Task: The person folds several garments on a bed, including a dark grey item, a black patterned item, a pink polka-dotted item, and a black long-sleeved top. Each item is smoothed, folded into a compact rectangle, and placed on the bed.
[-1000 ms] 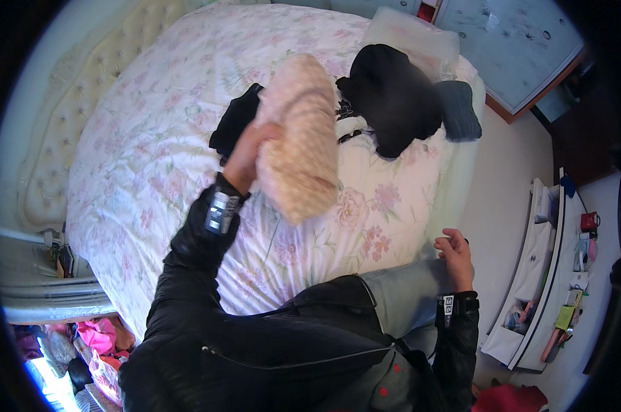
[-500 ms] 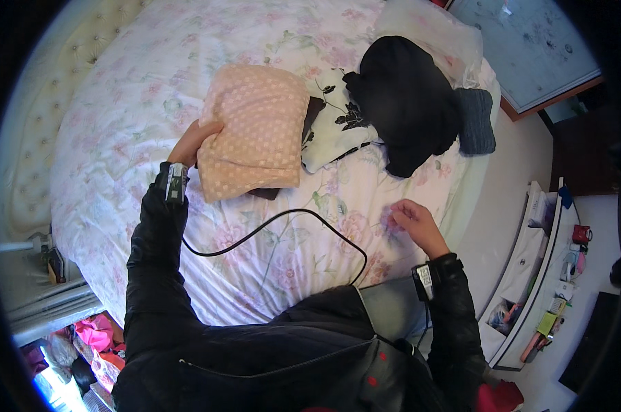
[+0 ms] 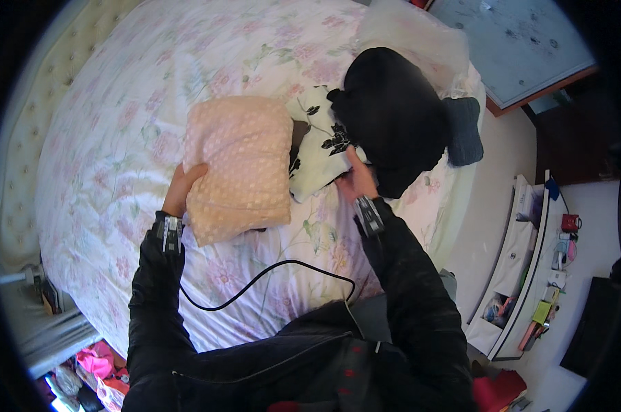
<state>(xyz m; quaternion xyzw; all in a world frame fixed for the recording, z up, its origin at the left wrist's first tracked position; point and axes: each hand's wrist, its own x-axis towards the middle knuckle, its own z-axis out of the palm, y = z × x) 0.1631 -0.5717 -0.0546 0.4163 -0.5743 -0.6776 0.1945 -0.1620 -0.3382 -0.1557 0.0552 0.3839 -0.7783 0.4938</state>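
A folded peach cloth (image 3: 238, 161) with pale square spots lies on the bed, thick and rounded. My left hand (image 3: 183, 189) grips its left edge, thumb on top and the other fingers hidden beneath. Dark brown fabric (image 3: 299, 137) shows from under its right side. Beside that is a white cloth with black flowers (image 3: 317, 172), partly covered on its right by a bunched black garment (image 3: 393, 113). My right hand (image 3: 360, 180) is at the white cloth's near right edge, thumb raised apart from the fingers, which are partly hidden.
A floral sheet (image 3: 132, 137) covers the bed. A folded grey-blue cloth (image 3: 465, 130) rests by the black garment, with a clear plastic bag (image 3: 420, 41) behind. A black cable (image 3: 255, 278) loops in front of me. Shelves (image 3: 513, 275) with small items stand at right.
My right hand has moved left and away from me, from over the bare sheet to the white cloth. My left hand stays on the peach cloth, while the whole view has shifted slightly.
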